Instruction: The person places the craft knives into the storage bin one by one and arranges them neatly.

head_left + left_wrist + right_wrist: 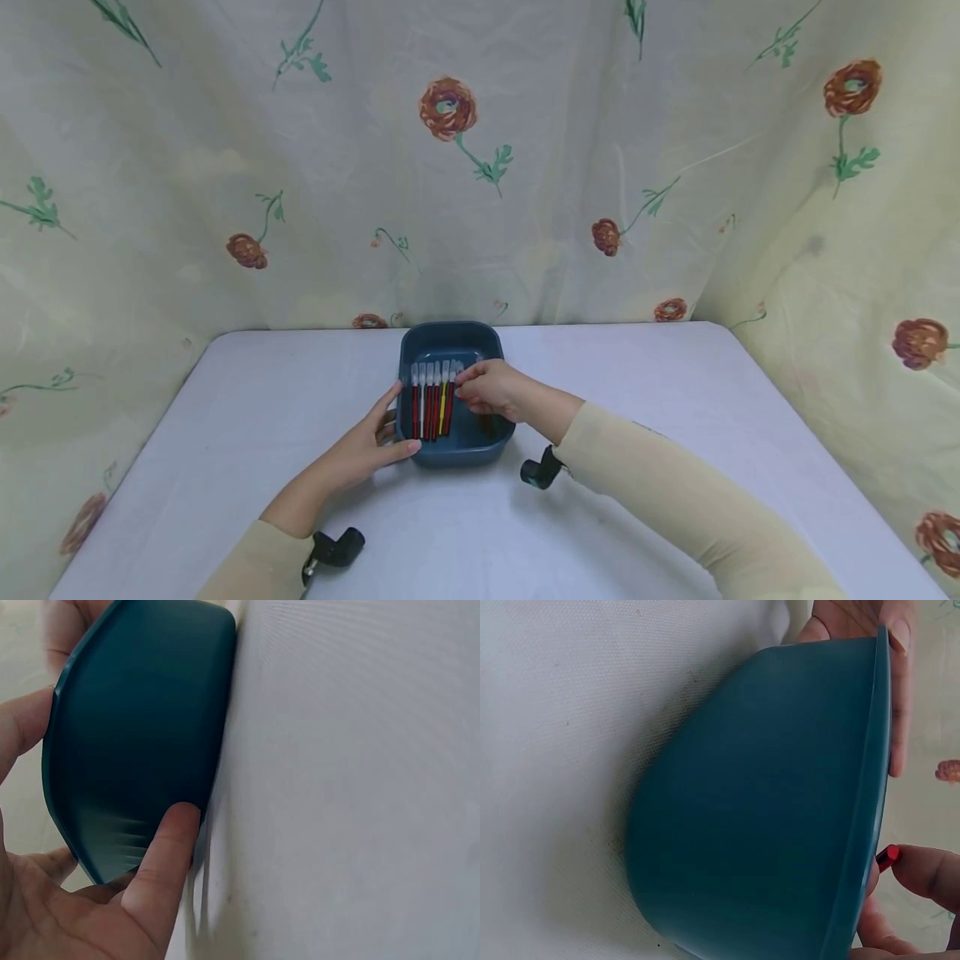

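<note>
A dark blue plastic basin [457, 457] stands on the table, with a row of slim pens [431, 408] lying side by side along its left part. The pens have pale caps and mostly red barrels; one is yellow, another whitish. My left hand [375, 442] holds the basin's near left corner, thumb at the front rim and fingers along the left side. In the left wrist view, its fingers touch the basin's outer wall [142, 712]. Over the basin, my right hand [491, 390] pinches a pen, whose red end [887, 858] shows between thumb and finger above the rim.
A white cloth covers the table [285, 400]. Behind it and at both sides hangs a pale curtain [540, 208] printed with red-brown flowers. Black wrist cameras [542, 469] sit under both wrists, the right one close to the basin's near right side.
</note>
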`<state>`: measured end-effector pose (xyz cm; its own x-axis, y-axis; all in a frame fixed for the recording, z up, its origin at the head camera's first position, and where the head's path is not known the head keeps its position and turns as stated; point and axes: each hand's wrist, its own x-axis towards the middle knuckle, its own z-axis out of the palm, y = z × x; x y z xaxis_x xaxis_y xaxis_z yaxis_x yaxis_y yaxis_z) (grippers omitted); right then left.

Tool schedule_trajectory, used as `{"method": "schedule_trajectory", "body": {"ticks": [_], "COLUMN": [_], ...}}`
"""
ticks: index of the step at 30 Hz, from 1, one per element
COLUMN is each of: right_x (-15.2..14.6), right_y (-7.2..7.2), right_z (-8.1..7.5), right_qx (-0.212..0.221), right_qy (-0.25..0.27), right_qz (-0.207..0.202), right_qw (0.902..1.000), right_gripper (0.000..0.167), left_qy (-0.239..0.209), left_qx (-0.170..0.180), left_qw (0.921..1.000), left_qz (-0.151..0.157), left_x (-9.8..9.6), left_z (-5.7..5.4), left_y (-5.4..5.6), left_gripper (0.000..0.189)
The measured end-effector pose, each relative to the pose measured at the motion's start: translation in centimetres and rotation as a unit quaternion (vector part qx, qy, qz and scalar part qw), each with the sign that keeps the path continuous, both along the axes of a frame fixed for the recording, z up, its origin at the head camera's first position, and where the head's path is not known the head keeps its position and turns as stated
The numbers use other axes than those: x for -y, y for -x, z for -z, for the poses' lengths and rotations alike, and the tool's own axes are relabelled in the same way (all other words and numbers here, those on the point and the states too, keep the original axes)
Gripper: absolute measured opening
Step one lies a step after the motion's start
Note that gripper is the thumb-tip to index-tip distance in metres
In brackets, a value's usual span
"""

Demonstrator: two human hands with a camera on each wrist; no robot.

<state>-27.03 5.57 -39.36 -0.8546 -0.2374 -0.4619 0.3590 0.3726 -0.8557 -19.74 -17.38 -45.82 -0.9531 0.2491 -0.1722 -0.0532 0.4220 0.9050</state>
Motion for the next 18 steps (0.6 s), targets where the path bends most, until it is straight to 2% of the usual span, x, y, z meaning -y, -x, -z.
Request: {"method": "schedule_trajectory", "body": {"ticks": [12,18], "right_x": [-0.28,-0.32], "right_y": [-0.51,-0.95], "right_z": [-0.48,-0.48], "right_qx": [-0.004,-0.005], "right_qy": [0.003,0.009], "right_qz": [0.009,0.003], "right_qw": [0.9999,0.9999], "right_gripper": [0.024,0.024], "left_qy": [-0.005,-0.003], "left_qx": [-0.004,-0.007], "left_qw": [1.0000,1.0000], "left_qz": [0.000,-0.001], "left_x": [-0.02,-0.11], "left_z": [0.29,0.02], "left_y": [0.08,-0.11], "left_gripper": [0.098,0.098]}}
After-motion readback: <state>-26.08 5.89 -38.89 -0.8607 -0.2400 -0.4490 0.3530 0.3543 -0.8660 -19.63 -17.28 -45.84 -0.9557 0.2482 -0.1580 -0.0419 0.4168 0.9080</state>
